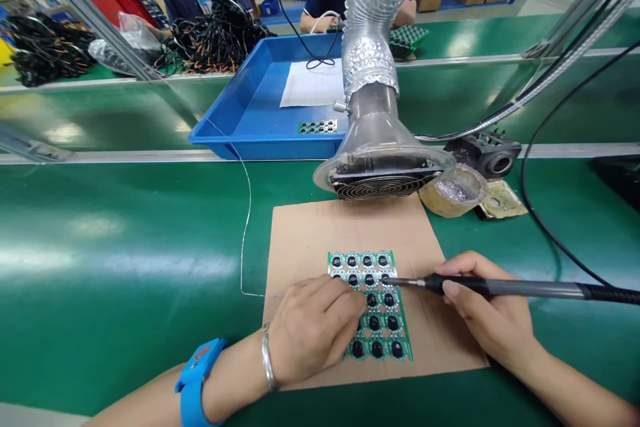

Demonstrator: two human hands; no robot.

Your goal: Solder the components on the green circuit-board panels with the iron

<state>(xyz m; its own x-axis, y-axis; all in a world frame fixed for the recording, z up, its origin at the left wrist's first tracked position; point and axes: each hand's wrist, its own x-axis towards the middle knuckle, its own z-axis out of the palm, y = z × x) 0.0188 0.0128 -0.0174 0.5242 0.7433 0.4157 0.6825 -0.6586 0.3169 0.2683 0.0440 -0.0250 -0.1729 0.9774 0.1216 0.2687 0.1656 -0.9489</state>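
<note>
A green circuit board panel with several black round parts lies on a brown cardboard sheet. My left hand rests on the panel's left side, fingers curled and pinched, feeding a thin solder wire that loops off to the left. My right hand grips a soldering iron like a pen. Its tip touches the panel's upper rows, just beyond my left fingertips.
A fume extractor funnel on a foil duct hangs just behind the cardboard. A solder pot, a sponge tray and an iron stand sit to its right. A blue tray stands behind. Other people work across the belt.
</note>
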